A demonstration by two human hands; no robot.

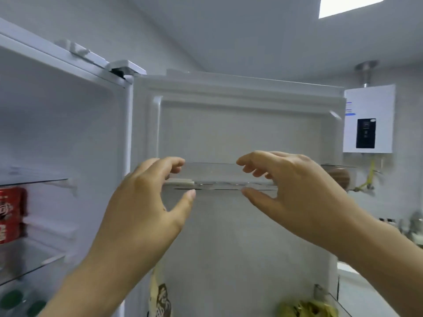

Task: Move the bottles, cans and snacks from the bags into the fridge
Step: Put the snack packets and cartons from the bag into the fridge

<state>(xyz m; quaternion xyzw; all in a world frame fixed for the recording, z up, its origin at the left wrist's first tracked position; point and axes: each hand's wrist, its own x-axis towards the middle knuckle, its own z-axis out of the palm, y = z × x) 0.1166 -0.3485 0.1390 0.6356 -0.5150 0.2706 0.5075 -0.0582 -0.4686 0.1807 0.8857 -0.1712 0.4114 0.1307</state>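
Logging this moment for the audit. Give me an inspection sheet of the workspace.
Surface: clear door shelf on the open fridge door; a brown round thing at its right end, too blurred to identify.
Job's things: red cans on an inner shelf at left; green caps below them; snack packet and yellow packet low on the door.
Clutter: nothing seen.
Hands: left hand and right hand empty, fingers and thumbs spread at the door shelf; contact cannot be told.
Cables: yellow hose below the water heater.
Surroundings: wall, ceiling light.
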